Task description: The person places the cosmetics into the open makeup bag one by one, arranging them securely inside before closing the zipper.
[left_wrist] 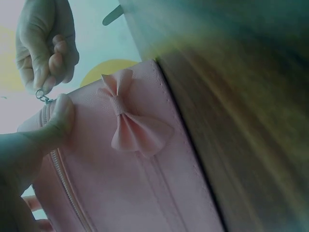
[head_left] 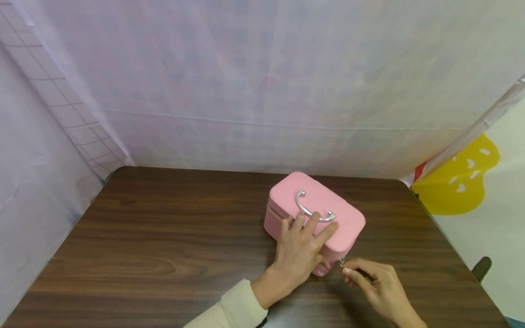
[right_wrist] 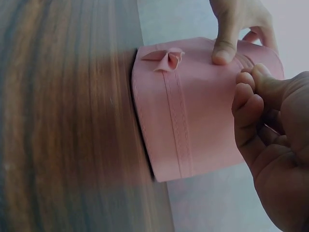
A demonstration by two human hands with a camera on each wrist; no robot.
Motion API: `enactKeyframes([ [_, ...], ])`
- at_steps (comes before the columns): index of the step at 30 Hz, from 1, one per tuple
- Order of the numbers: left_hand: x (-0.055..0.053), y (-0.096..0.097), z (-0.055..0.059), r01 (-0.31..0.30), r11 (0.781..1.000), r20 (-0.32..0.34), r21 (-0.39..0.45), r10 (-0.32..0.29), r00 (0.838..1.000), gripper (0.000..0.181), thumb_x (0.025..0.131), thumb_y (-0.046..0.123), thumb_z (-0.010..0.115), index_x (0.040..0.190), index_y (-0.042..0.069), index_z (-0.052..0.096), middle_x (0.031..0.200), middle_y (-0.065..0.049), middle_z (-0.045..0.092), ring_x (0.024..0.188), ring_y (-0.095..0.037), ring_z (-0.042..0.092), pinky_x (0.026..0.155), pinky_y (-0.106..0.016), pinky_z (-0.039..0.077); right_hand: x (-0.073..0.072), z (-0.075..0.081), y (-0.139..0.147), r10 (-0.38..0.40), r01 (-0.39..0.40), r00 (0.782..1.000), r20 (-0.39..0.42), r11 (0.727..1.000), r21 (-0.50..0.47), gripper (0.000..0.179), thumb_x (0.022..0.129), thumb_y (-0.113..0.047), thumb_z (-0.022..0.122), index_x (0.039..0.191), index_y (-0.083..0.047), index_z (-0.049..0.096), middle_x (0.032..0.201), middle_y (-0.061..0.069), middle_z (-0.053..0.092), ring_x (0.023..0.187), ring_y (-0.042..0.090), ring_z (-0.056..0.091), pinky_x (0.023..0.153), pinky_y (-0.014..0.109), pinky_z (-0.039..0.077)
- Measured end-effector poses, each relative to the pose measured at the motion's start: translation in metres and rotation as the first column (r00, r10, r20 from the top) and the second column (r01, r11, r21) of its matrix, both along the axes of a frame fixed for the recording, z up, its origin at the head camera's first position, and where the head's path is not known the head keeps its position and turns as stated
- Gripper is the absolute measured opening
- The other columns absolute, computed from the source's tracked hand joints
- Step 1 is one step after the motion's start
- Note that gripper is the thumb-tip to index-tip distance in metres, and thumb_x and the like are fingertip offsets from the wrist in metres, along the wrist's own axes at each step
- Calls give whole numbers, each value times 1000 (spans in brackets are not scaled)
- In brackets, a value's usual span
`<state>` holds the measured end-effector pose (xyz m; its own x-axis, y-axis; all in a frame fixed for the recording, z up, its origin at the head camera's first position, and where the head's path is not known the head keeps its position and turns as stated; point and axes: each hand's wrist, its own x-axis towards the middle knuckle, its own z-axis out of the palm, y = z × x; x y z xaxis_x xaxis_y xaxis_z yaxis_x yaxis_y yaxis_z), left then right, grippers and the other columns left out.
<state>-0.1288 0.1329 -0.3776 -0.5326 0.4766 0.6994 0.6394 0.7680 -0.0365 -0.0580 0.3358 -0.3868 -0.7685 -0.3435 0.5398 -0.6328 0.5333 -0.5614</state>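
Observation:
A pink case [head_left: 346, 221] stands upright on the table, turned at an angle, with a curved silver handle [head_left: 305, 209] on its lid. My left hand [head_left: 297, 253] lies spread over the lid's near edge, fingers across the top beside the handle. Its thumb [left_wrist: 59, 118] presses the front face next to the zipper [left_wrist: 67, 188]. At the case's near right corner my right hand [head_left: 379, 282] pinches the small metal zipper pull [left_wrist: 40, 95] between thumb and fingers. A pink bow [left_wrist: 140, 133] decorates the front face below the zipper line.
The dark wooden table [head_left: 164, 237] extends widely to the left of the case. Pale curtains [head_left: 246, 82] hang behind it and along the left side. Beyond the right edge is a yellow shape [head_left: 459, 187] with white marks on a pale surface.

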Motion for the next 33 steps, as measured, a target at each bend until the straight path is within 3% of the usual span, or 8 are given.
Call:
enactKeyframes([
  [3,-1,-3,2,-7,998,18,-69,9,1000,93,49,71,70,134,39,51,127,-2,47,96,-19,45,81,-36,36,-2,-2,2,-12,12,1000,6,1000,15,36,71,21,67,90,-10,68,75,-5,66,62,7,62,56,18,50],
  [9,-9,-27,14,31,986,149,-166,-6,989,107,59,69,70,150,38,23,144,-14,28,106,-22,42,82,-35,36,-2,-13,5,-10,10,1000,-8,1000,7,33,73,20,67,91,-8,68,75,-2,66,61,10,63,57,18,51],
  [12,-26,-43,14,65,988,188,-144,-37,982,114,58,71,69,152,35,17,147,-17,23,122,-29,36,93,-41,35,1,-13,5,-25,25,1000,18,1000,7,31,73,20,67,90,-6,68,74,0,66,60,12,63,57,18,51],
  [15,-46,-57,8,102,989,240,-104,-75,968,113,57,72,69,152,34,20,150,-15,20,137,-36,20,102,-50,31,1,-9,4,-40,40,998,46,999,11,29,75,20,66,89,-6,68,74,0,66,60,11,62,57,18,51],
  [17,-57,-63,3,133,989,263,-69,-110,959,109,59,71,70,151,35,23,152,-13,20,141,-37,13,103,-53,31,1,-7,4,-41,40,998,50,999,12,29,75,19,66,89,-6,68,74,0,66,60,12,62,56,18,51],
  [20,-67,-65,-5,187,982,264,10,-183,947,103,62,69,71,149,34,29,152,-12,23,140,-39,14,97,-52,40,-1,-6,5,-38,37,998,49,999,9,30,75,19,66,89,-8,68,74,0,65,59,11,62,54,19,51],
  [25,-68,-60,-12,241,961,202,135,-265,943,99,61,69,73,145,30,37,150,-15,26,125,-37,32,79,-44,50,-1,-6,7,-21,21,999,24,1000,8,34,74,20,67,90,-9,68,74,-1,66,61,10,62,55,18,51],
  [33,-61,-54,-12,197,955,188,221,-240,952,98,56,69,77,140,30,45,147,-13,30,111,-33,40,69,-37,49,-2,-9,10,40,-43,997,-63,998,-44,32,73,22,66,93,-4,69,77,1,67,62,10,63,55,18,50],
])
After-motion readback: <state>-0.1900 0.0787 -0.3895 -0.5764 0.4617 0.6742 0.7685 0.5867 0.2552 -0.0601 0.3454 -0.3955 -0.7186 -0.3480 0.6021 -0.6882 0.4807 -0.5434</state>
